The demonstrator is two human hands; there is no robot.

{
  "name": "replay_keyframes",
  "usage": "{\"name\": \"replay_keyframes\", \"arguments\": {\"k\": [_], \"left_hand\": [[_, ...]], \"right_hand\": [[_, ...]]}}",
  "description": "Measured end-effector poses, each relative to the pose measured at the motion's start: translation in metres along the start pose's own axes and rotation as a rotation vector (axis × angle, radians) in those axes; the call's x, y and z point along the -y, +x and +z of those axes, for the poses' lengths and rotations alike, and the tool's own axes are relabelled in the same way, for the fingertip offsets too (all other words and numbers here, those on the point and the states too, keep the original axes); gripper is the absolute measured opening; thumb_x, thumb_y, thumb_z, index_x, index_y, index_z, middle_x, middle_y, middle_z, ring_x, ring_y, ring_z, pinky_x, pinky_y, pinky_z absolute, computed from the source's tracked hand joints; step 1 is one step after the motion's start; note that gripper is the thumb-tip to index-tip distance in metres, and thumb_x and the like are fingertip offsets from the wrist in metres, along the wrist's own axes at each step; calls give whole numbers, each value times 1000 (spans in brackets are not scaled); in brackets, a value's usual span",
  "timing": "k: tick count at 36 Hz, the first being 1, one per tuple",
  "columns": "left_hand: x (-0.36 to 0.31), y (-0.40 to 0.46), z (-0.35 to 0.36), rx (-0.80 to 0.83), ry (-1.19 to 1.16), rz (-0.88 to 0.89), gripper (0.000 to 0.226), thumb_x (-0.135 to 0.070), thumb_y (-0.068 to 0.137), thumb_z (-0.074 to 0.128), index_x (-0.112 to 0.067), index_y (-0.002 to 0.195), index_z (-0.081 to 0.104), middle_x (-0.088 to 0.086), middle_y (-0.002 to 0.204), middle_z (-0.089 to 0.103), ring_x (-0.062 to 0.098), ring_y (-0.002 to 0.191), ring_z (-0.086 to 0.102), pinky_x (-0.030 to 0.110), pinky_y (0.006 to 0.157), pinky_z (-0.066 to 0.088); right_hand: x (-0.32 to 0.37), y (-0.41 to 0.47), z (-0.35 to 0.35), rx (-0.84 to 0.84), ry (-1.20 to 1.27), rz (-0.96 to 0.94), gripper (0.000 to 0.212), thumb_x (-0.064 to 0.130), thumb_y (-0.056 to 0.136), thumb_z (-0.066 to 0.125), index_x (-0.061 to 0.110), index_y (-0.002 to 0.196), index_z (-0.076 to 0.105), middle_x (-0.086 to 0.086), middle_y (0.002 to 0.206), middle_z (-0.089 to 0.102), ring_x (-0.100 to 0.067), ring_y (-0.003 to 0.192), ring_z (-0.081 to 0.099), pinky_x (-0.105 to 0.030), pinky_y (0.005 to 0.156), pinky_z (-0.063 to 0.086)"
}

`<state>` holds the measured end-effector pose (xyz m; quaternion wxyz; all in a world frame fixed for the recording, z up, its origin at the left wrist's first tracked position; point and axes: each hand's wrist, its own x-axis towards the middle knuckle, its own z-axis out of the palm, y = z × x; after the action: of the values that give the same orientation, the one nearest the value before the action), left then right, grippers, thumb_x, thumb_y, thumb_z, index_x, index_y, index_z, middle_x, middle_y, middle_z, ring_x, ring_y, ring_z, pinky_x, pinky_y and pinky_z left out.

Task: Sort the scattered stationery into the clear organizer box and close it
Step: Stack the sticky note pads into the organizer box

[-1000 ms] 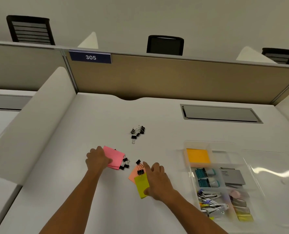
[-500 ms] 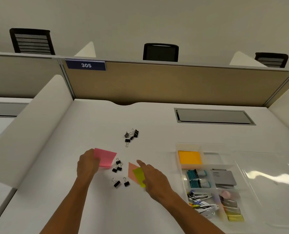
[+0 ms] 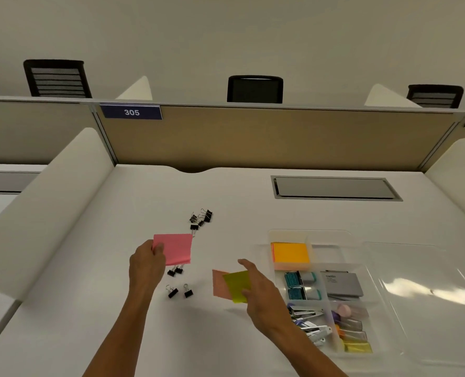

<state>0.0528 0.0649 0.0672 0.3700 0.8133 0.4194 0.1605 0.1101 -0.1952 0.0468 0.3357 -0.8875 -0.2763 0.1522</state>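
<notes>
On the table (image 3: 253,191), the organizer box (image 3: 359,270) sits at the right, its lid (image 3: 427,295) lying open just beyond it to the right. One cluster of binder clips (image 3: 201,219) lies toward the middle, farther back, with a nearer group (image 3: 178,284) in front. The left hand (image 3: 147,263) holds a note pad (image 3: 174,248) between the two groups, and the right hand (image 3: 258,289) holds two more pads (image 3: 231,285) between the nearer group and the box.

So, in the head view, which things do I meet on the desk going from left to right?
left hand → pink sticky notes → yellow-green sticky notes → right hand → clear organizer box
</notes>
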Motion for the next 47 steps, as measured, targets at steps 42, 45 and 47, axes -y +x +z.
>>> {"name": "replay_keyframes", "arguments": {"k": [42, 45, 47], "left_hand": [[-154, -62, 199, 472, 239, 395, 36, -13, 94, 56, -8, 130, 53, 10, 124, 58, 24, 108, 58, 29, 90, 44], [-153, -65, 198, 447, 279, 437, 35, -15, 96, 55, -7, 130, 52, 10, 125, 53, 23, 110, 56, 23, 85, 38], [-150, -64, 198, 422, 287, 450, 38, -17, 95, 57, -9, 132, 52, 8, 127, 51, 22, 110, 57, 25, 87, 43]], "right_hand": [[-129, -52, -118, -610, 633, 423, 13, 24, 99, 56, 27, 110, 63, 2, 95, 69, -16, 89, 67, -29, 73, 57], [-132, -50, -121, -610, 628, 437, 15, 24, 99, 55, 24, 112, 62, 1, 97, 67, -15, 92, 66, -31, 77, 57], [-134, -46, -123, -608, 603, 440, 13, 24, 99, 55, 22, 110, 61, 0, 95, 66, -14, 91, 65, -29, 74, 56]]}}
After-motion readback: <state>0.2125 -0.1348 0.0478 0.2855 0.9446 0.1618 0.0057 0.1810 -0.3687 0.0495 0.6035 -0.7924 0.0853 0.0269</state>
